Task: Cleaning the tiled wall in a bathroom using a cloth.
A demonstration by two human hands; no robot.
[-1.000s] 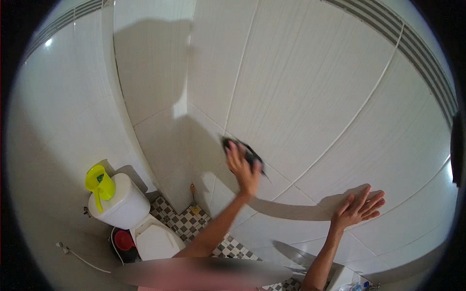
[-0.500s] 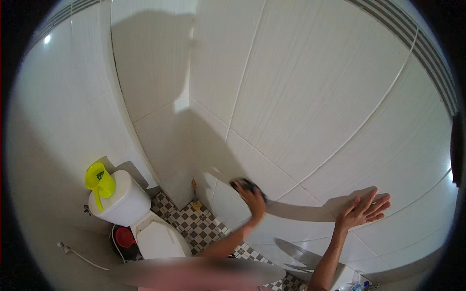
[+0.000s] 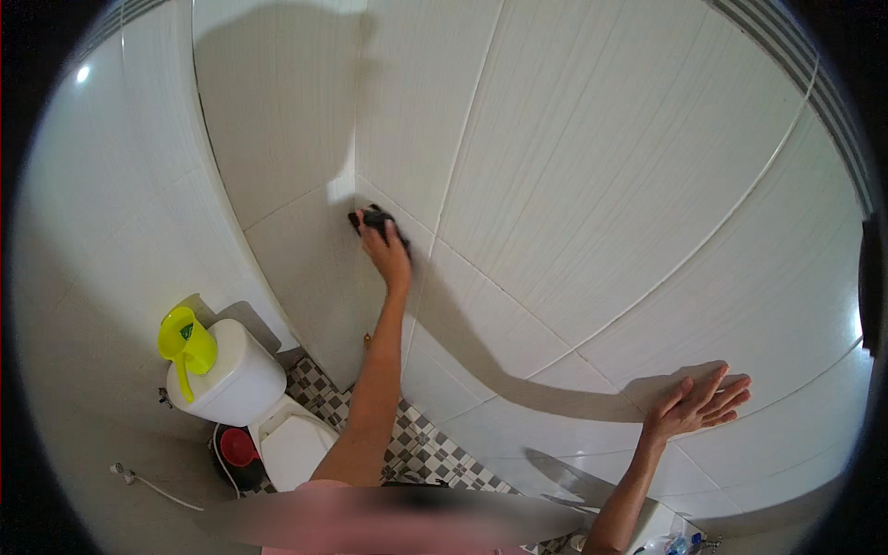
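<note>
My left hand (image 3: 387, 257) reaches up to the tiled wall by the corner, its fingers closed on a black palm-sized scrubber (image 3: 377, 220) held against the tiles. Whether this is a brush or a wadded cloth is hard to make out. Well to the right, my right hand (image 3: 696, 407) rests with fingers spread on the white wall (image 3: 592, 231) and holds nothing. Its shadow lies just above it on the tiles.
At lower left stands a white toilet (image 3: 231, 379), with a lime-green dipper (image 3: 188, 342) on its tank. Beside it are a red dipper (image 3: 239, 448) and a hose sprayer (image 3: 125, 472). A checkered floor (image 3: 416, 444) lies below; part of a sink (image 3: 659, 536) shows at lower right.
My left hand has moved the black scrubber up and left along the wall, from the lower tiles to near the corner. My right hand stays on the wall.
</note>
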